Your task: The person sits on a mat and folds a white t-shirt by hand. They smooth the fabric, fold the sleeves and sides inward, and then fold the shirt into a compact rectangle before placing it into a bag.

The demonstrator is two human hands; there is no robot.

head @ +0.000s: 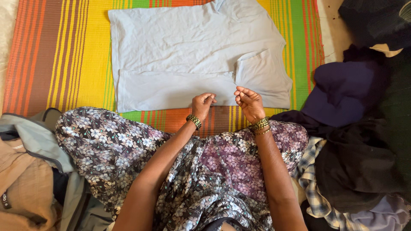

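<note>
Here: pale blue shirt, partly folded flat on striped mat. Left hand and right hand, loosely curled, empty, at shirt's near hem. Folding well probably needs aligned edges. Dark clothes pile right of shirt.

Shirt on mat, hands at its near edge (perhaps touching), clothes pile right.

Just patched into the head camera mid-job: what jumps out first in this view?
A pale blue T-shirt lies spread flat on a brightly striped mat, its sleeves folded in. At its near edge the left hand and right hand hover with fingers curled, both wrists in beaded bangles. A heap of dark clothes sits on the right, a grey and tan pile at lower left.
</note>
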